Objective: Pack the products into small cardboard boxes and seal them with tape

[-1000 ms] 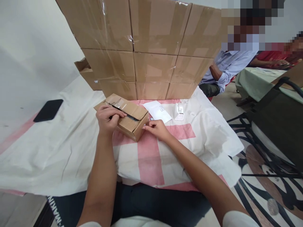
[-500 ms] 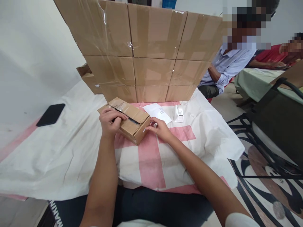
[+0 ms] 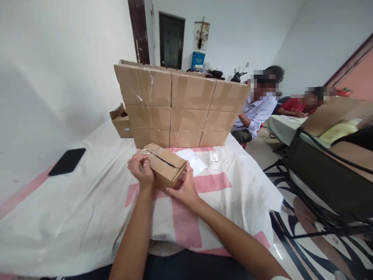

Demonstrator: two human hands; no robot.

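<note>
Lettering on the white paper (image 3: 192, 161) and blue container (image 3: 198, 58) cannot be read.

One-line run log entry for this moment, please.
left hand: touching brown rectangular cardboard box, left end; right hand: holding box's right end; beyond right hand: white flat sheet

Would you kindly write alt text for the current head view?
A left hand and right hand hold a cardboard box on pale cloth. Taped cartons stand stacked behind it; a flat black object lies at left.

Probably a home: wall hanging (image 3: 202, 35).
</note>
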